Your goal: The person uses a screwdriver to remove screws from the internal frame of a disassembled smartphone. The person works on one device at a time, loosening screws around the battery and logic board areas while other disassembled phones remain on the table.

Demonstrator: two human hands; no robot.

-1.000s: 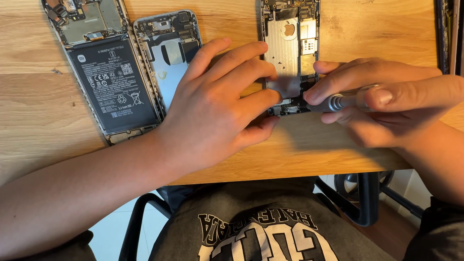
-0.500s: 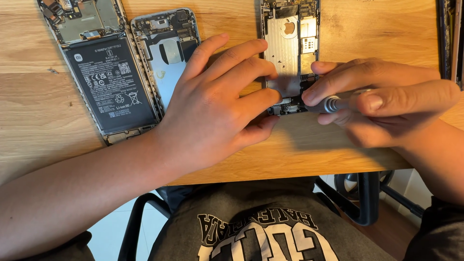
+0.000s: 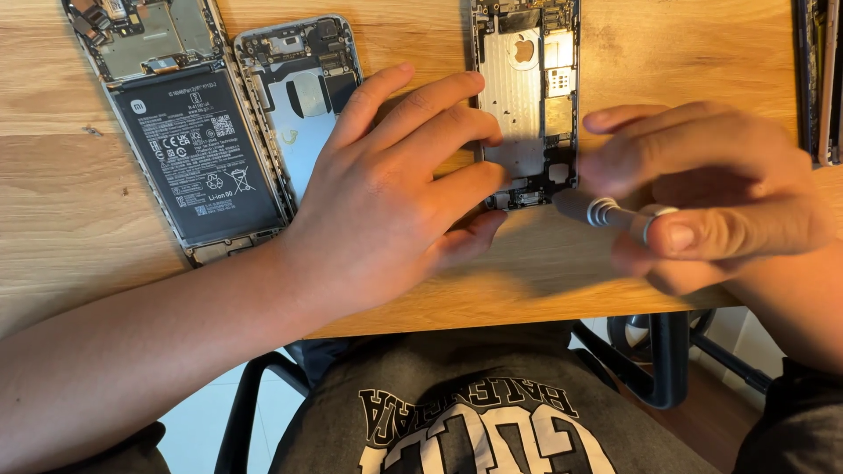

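Head view — screwdriver beside opened phone

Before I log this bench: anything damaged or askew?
Nothing looks broken. The opened silver phone chassis lies straight under the left hand; the black-battery phone lies tilted. The right hand is blurred around a metal screwdriver.

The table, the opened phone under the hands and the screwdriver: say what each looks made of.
Table: wood, light matt finish, with visible grain and plank seams. Opened phone: a silvery plate, probably metal, with a dull sheen, set among dark parts that look like circuit board. Screwdriver, held in the right hand: likely metal, grey with shiny ribbed rings, though motion blur leaves it uncertain. The left hand steadies the phone.
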